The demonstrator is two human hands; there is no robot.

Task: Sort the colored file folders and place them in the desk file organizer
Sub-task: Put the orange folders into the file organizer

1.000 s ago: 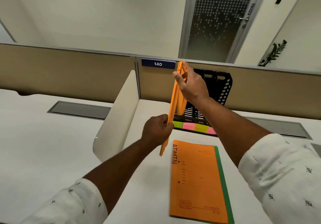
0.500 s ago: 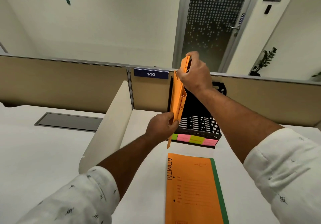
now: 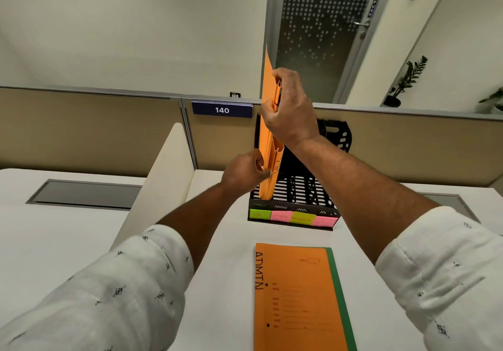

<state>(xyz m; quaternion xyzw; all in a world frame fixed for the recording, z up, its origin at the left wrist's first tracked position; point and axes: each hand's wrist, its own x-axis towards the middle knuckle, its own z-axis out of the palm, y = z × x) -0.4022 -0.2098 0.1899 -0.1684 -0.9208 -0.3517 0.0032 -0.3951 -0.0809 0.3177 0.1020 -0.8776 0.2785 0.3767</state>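
Observation:
An orange folder stands on edge with its lower end inside the leftmost slot of the black mesh file organizer. My right hand grips the folder near its upper part. Lower down, my left hand pinches the folder's near edge. Green and pink sticky labels run along the organizer's front. On the white desk in front of it lies another orange folder marked "ADMIN", flat on top of a green folder of which only the right edge shows.
A cream divider panel stands left of the organizer. A beige partition with a "140" plate runs behind it. Grey cable hatches are set into the desk. A frosted door and potted plants are beyond.
The orange folder has moved forward and down from above the desk into the organizer's left slot. Both hands went with it, and the view came closer.

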